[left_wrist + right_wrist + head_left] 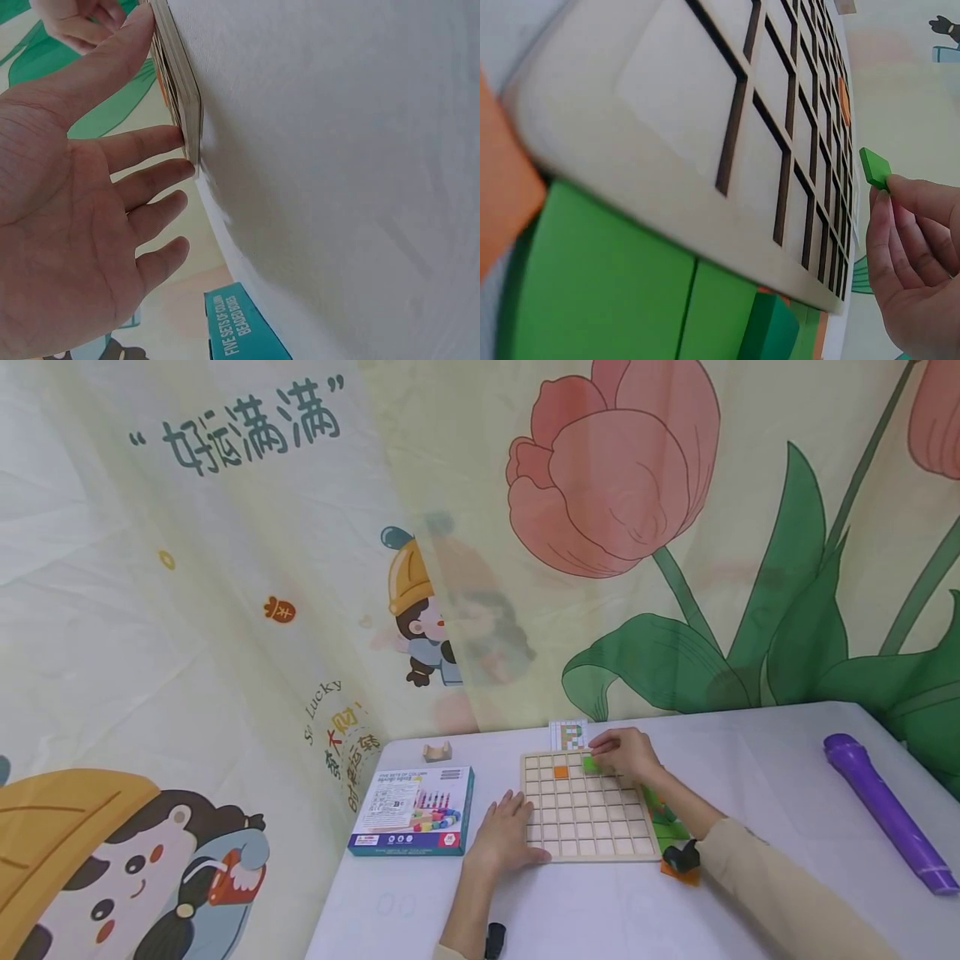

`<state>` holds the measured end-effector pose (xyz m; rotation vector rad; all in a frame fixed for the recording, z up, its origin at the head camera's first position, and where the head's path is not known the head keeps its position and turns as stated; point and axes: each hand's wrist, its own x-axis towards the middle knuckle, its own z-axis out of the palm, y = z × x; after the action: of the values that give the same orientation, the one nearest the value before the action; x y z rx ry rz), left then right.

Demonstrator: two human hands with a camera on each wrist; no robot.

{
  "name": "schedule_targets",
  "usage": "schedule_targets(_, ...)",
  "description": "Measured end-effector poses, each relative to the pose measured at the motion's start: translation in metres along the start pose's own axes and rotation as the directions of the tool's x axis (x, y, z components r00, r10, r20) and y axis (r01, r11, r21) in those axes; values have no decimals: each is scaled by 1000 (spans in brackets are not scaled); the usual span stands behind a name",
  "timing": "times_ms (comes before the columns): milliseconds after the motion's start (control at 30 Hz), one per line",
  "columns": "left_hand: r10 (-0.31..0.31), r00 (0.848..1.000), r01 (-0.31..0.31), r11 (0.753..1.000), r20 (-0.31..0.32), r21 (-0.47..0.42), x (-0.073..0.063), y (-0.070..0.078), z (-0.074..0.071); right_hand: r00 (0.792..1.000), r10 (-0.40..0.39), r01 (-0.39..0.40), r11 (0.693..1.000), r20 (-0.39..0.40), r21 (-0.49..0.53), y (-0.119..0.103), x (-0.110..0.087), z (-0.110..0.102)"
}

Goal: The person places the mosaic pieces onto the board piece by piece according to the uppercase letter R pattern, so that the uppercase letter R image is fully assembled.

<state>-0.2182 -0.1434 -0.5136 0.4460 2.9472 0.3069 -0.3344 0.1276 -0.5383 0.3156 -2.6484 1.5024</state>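
Here, head view: a pale wooden grid board [583,829] is lying flat. Left wrist: the left hand [75,202], fingers extended, is probably steadying its edge. Right wrist: the right hand [921,247] is pinching a square green tile [873,166] above it.

The white table [757,760] bears a teal box [411,812], gridded board [588,816], coloured tiles [669,832], wooden piece [437,752] and purple rod [891,815]

matt wood grid board [577,827] at your left hand [501,837], smooth green tile [874,168] in your right hand [922,259], smooth plastic-look purple stick [890,814] well right of it
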Motion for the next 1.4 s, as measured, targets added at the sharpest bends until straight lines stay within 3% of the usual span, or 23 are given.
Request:
schedule_targets(300, -3, 1000, 3, 1000, 5, -9, 0, 0, 1, 1000, 6, -7, 998, 14, 69, 3, 4, 16)
schedule_targets(733, -3, 1000, 3, 1000, 8, 9, -1, 1, 2, 999, 22, -24, 998, 29, 51, 4, 6, 35)
schedule_targets(933, -2, 1000, 2, 1000, 2, -6, -1, 1, 0, 1000, -12, 12, 1000, 18, 14, 0, 6, 35)
schedule_targets(1200, -8, 1000, 8, 1000, 0, -8, -2, 2, 2, 1000, 25, -24, 999, 15, -36, 5, 5, 33)
schedule_targets(1400, -6, 1000, 6, 1000, 1, -11, -1, 1, 2, 1000, -14, 14, 999, 0, -52, 10, 2, 27)
